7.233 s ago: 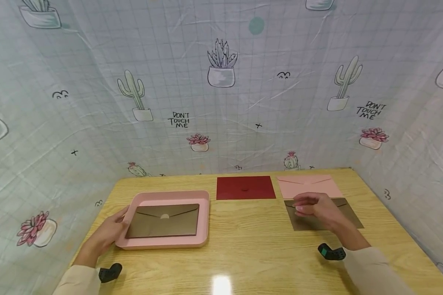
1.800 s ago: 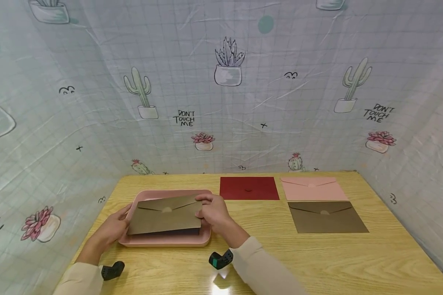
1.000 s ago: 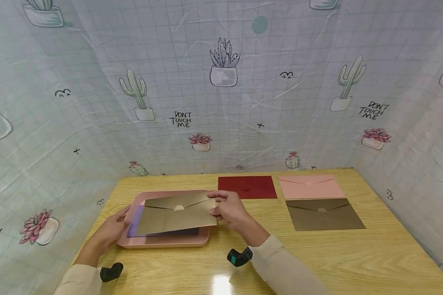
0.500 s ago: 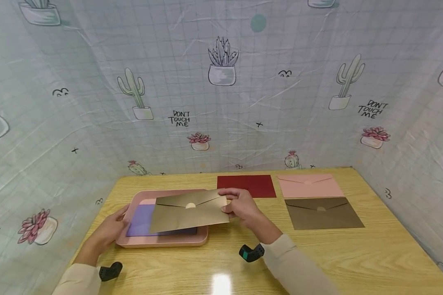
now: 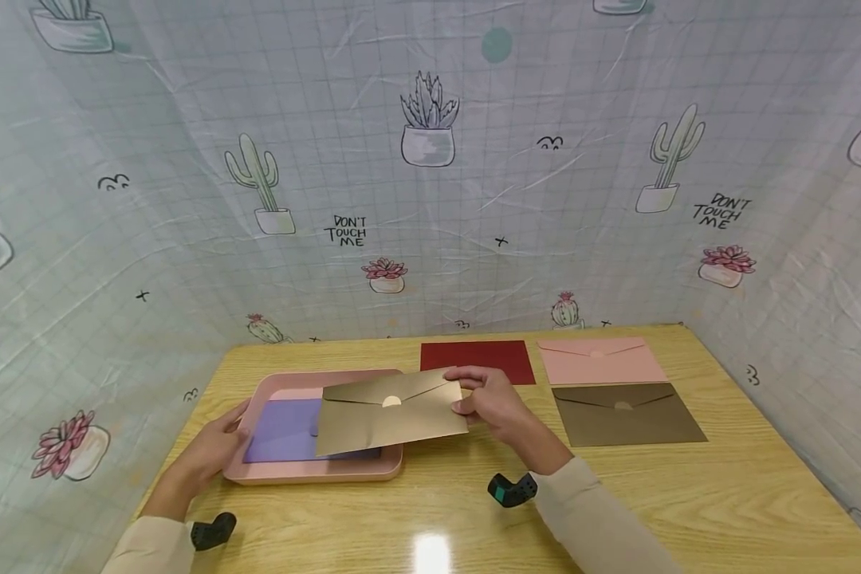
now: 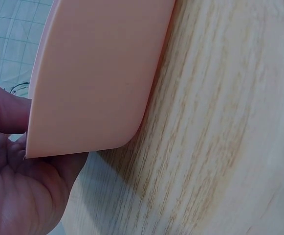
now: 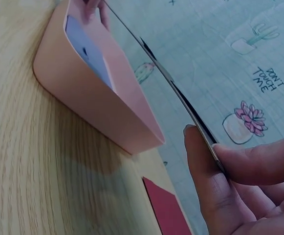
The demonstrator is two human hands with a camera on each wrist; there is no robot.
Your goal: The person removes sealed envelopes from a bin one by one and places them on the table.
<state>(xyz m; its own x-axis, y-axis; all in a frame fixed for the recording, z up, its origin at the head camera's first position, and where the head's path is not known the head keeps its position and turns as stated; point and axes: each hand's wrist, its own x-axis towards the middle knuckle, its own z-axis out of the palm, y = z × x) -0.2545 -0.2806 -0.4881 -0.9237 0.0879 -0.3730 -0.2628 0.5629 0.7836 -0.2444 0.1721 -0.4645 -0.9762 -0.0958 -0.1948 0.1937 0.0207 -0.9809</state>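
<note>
My right hand [image 5: 498,406] pinches the right edge of a gold-brown envelope [image 5: 387,418] between thumb and fingers. The envelope is tilted and overlaps the right part of the pink tray [image 5: 316,477] in the head view; the right wrist view shows it edge-on, raised above the tray [image 7: 98,100]. Inside the tray lies a purple envelope [image 5: 280,430], partly covered by the gold-brown one in the head view. At the tray's left end my left hand [image 5: 214,448] grips the wall, its thumb over the rim in the left wrist view [image 6: 10,115].
A dark red envelope [image 5: 477,359] lies at the back of the wooden table [image 5: 316,526]. To its right are a pink envelope [image 5: 603,363] and, in front of that, a second gold-brown envelope [image 5: 627,418]. A patterned cloth [image 5: 316,175] hangs behind and at both sides.
Earlier the gold-brown envelope lay in the tray; my right hand has taken its edge, lifted it and drawn it rightward, uncovering the purple envelope. My left hand has stayed at the tray.
</note>
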